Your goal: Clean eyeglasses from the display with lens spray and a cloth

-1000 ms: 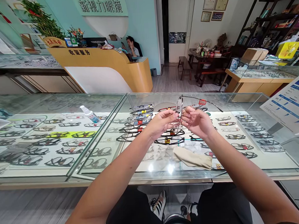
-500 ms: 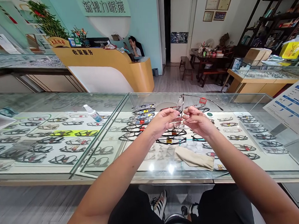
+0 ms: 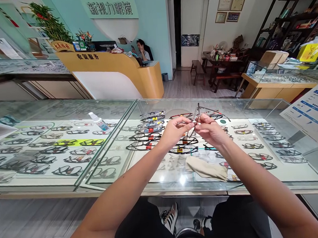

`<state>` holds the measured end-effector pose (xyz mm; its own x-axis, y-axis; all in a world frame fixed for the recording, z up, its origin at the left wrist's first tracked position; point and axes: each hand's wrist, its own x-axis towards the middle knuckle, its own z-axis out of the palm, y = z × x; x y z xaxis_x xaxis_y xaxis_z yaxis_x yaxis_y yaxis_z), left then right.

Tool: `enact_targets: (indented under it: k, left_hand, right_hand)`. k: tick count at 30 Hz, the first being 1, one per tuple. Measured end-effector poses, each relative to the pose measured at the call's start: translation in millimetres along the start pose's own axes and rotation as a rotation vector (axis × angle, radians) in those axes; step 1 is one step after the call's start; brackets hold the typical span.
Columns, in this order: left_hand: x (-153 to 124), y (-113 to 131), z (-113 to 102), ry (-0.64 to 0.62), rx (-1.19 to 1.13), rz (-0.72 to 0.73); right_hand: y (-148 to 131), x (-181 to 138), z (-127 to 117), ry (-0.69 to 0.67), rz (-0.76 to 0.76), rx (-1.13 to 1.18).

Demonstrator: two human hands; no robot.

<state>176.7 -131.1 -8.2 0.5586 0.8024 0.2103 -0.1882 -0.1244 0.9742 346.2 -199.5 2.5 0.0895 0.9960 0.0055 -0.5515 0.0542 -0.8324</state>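
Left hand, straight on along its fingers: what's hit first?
Likely the thin dark-framed eyeglasses at the tips of the left hand, then the bare right hand just beyond; exact depth is unclear.

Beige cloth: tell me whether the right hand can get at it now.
Probably yes: the beige cloth lies uncovered on the glass counter, near the right hand, though that hand is occupied with eyeglasses.

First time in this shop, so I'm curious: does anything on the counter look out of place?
Only mildly: a beige cloth lies bunched on the glass counter, while displayed glasses sit mostly in rows. No spill shows, and the held spectacles show no obvious damage.
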Motion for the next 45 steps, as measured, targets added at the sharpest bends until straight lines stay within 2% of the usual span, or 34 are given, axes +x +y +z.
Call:
enact_targets:
  k: [6, 17, 25, 30, 36, 45]
  left_hand:
    - [1, 4, 3, 0.006, 0.055, 0.112]
    - [4, -6, 3, 0.074, 0.040, 0.158]
    - [5, -10, 5, 0.088, -0.036, 0.085]
    - [3, -13, 9, 0.130, -0.105, 0.031]
    - [-3, -16, 17, 0.189, -0.103, 0.004]
    - [-3, -17, 19, 0.175, -0.123, -0.073]
  right_hand:
    - [-1, -2, 1, -0.035, 0.038, 0.009]
    - [-3, -4, 6, 0.014, -0.018, -0.012]
    - [0, 0, 3, 0.040, -0.058, -0.027]
    - [3, 0, 6, 0.126, -0.112, -0.001]
    - [11, -3, 6, 0.205, -0.224, -0.074]
    - [18, 1, 4, 0.251, -0.305, -0.137]
